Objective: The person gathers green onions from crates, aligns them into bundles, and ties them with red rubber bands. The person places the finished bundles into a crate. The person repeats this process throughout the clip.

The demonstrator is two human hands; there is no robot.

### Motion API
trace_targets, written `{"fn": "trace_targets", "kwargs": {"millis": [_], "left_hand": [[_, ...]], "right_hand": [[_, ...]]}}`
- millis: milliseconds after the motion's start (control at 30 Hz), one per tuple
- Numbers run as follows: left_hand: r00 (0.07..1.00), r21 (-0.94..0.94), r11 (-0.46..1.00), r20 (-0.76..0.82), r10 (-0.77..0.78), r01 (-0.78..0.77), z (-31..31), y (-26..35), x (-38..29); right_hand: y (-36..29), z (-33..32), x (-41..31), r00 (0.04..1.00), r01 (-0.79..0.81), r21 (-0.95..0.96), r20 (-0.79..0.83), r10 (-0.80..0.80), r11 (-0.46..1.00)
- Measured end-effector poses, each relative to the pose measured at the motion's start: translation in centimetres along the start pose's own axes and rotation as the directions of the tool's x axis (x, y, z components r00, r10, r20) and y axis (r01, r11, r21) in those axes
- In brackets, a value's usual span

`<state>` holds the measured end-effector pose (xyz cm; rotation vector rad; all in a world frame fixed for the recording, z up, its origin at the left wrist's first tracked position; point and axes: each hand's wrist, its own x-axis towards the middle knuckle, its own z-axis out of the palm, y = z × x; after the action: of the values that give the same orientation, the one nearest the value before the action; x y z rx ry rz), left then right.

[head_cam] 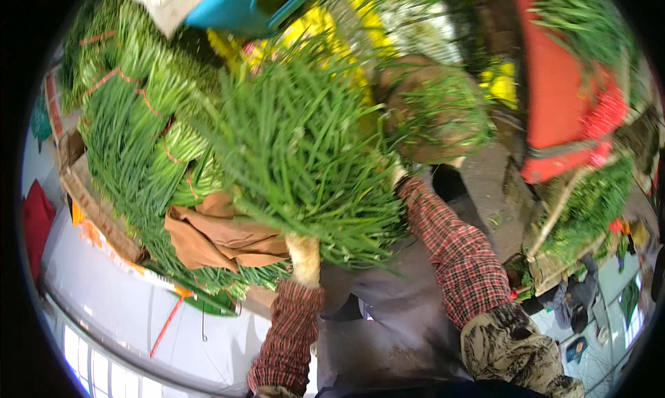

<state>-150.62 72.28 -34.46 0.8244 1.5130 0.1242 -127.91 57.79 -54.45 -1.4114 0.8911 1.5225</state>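
A large loose armful of long green leaves (306, 154), which look like garlic chives, spreads in front of me. My left hand (304, 257), in a pale soiled glove, grips its near edge, with the fingers hidden under the leaves. At the right side of the same leaves is my right hand (399, 173), mostly covered by them. A crumpled brown cloth (223, 234) lies just left of my left hand. Beyond my right hand stands a round brown stool or block (410, 96) strewn with loose leaf scraps.
Tied green bundles (150, 138) with orange bands are piled on the left, beside a wooden edge (93, 211). A blue plastic container (228, 8) stands at the top. To the right are a red panel (556, 76) and a crate (550, 278) of greens. A person (571, 299) is far right.
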Motion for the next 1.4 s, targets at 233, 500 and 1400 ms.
{"fn": "trace_targets", "kwargs": {"millis": [233,500,1400], "left_hand": [[0.812,0.851,0.119,0.435,0.388,-0.512,3.7,7.5,-13.7],[0.744,-0.392,0.831,0.667,-0.039,0.395,19.4,18.6,-26.4],[-0.347,-0.282,-0.354,0.929,0.132,-0.892,111.3,38.0,-41.2]], "right_hand": [[-4.5,-2.4,-16.5,0.987,0.164,-0.078,0.004,-0.164,0.983],[-7.1,-15.1,-38.6,0.902,0.422,-0.033,-0.081,-0.423,0.906],[-61.4,-75.9,-36.7,0.273,0.418,-0.73,-0.468,-0.841,0.541]]}}
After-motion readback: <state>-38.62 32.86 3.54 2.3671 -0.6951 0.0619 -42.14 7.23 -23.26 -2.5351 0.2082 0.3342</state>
